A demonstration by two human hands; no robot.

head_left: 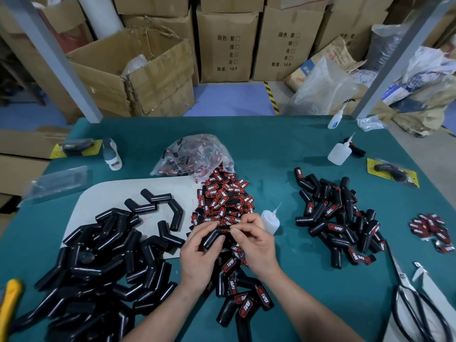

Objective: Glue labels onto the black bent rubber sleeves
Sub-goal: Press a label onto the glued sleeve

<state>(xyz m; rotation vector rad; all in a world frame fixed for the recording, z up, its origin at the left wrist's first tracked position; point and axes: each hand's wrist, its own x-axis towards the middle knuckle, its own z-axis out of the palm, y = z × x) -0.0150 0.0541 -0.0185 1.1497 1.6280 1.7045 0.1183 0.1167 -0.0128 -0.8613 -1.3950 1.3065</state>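
My left hand grips a black bent rubber sleeve above the table's middle. My right hand pinches the sleeve's upper end, where a red label is partly hidden under the fingers. A heap of loose red and black labels lies just behind the hands. Unlabelled black sleeves are piled at the left. Labelled sleeves lie in a pile at the right and in a smaller group below my hands. A small glue bottle stands right of my right hand.
A plastic bag of labels sits behind the heap. Two more glue bottles stand at the back right. Large scissors lie at the right edge, a yellow tool at the left. Cardboard boxes stand behind the green table.
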